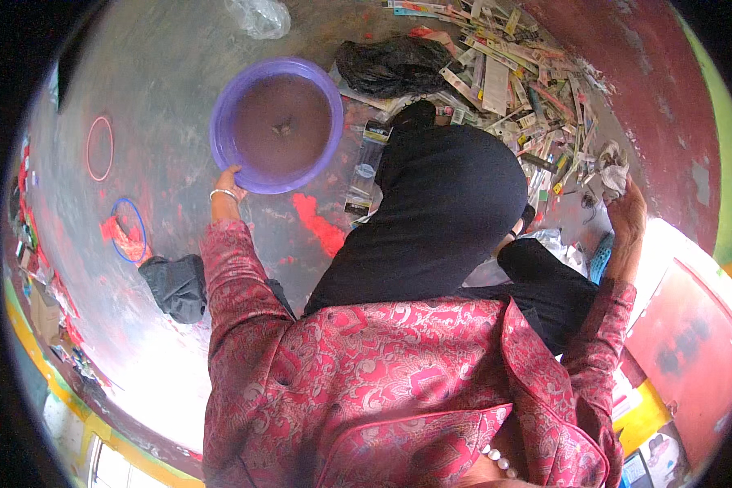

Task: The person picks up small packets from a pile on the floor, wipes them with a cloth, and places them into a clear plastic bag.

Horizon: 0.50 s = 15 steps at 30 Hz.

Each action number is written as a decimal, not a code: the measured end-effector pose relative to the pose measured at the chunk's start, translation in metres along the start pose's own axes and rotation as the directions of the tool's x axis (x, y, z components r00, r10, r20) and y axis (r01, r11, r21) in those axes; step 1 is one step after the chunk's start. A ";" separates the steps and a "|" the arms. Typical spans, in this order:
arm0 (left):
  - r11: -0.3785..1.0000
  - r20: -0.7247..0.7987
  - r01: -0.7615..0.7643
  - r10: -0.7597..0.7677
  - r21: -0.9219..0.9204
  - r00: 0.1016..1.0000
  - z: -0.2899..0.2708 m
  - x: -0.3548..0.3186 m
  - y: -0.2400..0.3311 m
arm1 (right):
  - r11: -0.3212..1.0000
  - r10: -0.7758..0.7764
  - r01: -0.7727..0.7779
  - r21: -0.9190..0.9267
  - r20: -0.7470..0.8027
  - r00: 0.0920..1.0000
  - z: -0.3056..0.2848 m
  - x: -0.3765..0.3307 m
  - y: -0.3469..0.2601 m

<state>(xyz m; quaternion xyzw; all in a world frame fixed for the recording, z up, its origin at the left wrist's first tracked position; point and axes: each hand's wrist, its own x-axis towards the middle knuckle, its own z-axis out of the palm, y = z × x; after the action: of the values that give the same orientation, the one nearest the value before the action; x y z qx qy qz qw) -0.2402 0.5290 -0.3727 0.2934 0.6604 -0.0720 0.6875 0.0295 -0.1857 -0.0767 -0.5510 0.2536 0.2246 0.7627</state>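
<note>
1. Purple plastic basin (222, 132), 11 o'clock: stiff, probably heavy with murky water (281, 156); best held by opposite rims.
2. Left hand (227, 185) touches its 7-o'clock rim; grip unclear.
3. Right hand (627, 210), 3 o'clock, pinches crumpled, soft-looking rag (613, 165).

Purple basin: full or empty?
Not empty. The purple basin holds what looks like murky brown liquid hiding its bottom, with a small lump near the middle. Exact level: cannot tell from above.
</note>
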 end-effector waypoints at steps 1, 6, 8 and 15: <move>1.000 -0.019 -0.023 0.023 0.013 1.000 0.002 0.000 0.002 | 1.000 -0.025 0.024 -0.009 -0.100 0.995 0.003 0.000 0.001; 0.997 0.054 -0.023 0.020 0.072 0.998 -0.021 0.001 0.000 | 0.998 -0.058 0.056 -0.018 -0.159 0.986 0.017 -0.025 0.006; 0.987 -0.042 -0.037 0.044 0.159 0.998 -0.012 -0.018 0.002 | 0.999 -0.048 0.048 0.002 -0.068 0.997 -0.010 -0.038 0.006; 0.989 -0.091 -0.124 0.132 0.081 0.987 -0.011 -0.064 -0.018 | 0.985 -0.174 0.175 -0.007 -0.146 0.974 -0.015 -0.117 -0.008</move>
<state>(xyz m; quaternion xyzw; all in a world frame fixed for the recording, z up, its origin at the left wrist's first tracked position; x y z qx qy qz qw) -0.2657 0.5010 -0.3166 0.3640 0.6691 -0.0383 0.6468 -0.0581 -0.2098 -0.0004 -0.5840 0.2603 0.1150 0.7602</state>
